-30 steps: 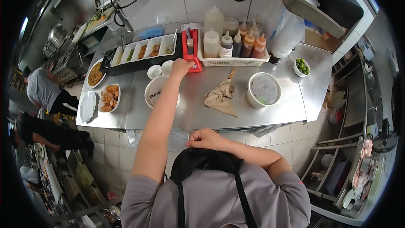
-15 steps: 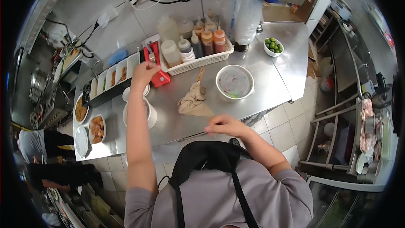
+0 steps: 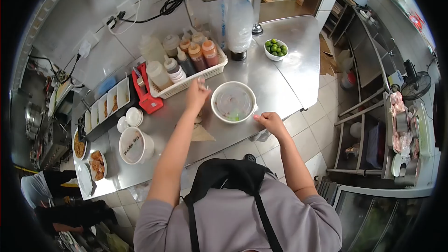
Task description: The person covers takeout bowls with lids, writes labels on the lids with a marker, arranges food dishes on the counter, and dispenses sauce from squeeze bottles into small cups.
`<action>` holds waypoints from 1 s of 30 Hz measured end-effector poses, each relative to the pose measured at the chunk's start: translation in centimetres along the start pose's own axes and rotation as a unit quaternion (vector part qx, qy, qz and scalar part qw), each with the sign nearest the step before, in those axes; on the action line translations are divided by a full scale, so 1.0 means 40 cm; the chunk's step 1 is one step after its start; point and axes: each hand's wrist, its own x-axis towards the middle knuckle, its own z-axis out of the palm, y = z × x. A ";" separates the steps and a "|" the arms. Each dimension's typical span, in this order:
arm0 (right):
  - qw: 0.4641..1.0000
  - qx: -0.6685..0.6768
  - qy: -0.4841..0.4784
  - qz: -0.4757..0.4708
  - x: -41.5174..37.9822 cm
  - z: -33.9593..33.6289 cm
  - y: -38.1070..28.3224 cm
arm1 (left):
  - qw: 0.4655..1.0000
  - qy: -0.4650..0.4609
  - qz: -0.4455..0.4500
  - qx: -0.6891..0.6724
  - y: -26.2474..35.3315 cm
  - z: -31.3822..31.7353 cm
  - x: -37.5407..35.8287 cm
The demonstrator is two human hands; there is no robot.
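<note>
A round white bowl with a clear lid [image 3: 233,101] stands on the steel counter, with something green and reddish showing through the lid. My left hand [image 3: 198,96] is at its left, fingers pinched together; whatever small thing they hold, I cannot tell. Curled beside the bowl's lower right is my right hand [image 3: 271,124], its thumb close to the rim. Partly hidden by my left forearm, a beige cloth [image 3: 203,133] lies on the counter. The red tool, like a tape dispenser, [image 3: 150,101] rests left of the bottle basket.
A white basket [image 3: 191,83] of squeeze bottles stands by the wall. Green limes fill a small bowl [image 3: 276,50] at the right. Leftward are a white tub [image 3: 136,145], a topping tray [image 3: 108,107] and fried food [image 3: 97,165]. Another person [image 3: 35,190] is at far left.
My left hand has moved right, from the red tool to the lidded bowl. My right hand has come to the bowl's right side. The view has shifted, so the counter things appear further left.
</note>
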 end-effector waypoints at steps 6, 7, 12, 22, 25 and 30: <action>0.990 -0.140 0.008 0.027 0.059 -0.005 0.019 | 0.933 -0.075 -0.234 -0.263 -0.001 0.077 -0.069; 0.985 -0.166 0.006 0.039 0.065 -0.011 0.015 | 0.942 -0.070 -0.235 -0.229 0.022 0.074 -0.079; 0.954 -0.292 0.056 0.039 0.045 -0.005 -0.023 | 0.940 0.004 -0.165 -0.300 -0.199 0.146 0.010; 0.978 0.169 0.113 -0.045 -0.004 0.109 -0.005 | 0.994 -0.054 -0.093 -0.034 0.087 0.055 -0.092; 0.992 0.019 0.112 -0.060 -0.043 0.116 -0.074 | 0.996 -0.065 -0.056 0.000 0.165 0.057 -0.149; 0.955 0.105 0.190 -0.200 -0.041 0.171 -0.079 | 0.982 -0.076 -0.025 -0.172 0.117 0.074 -0.155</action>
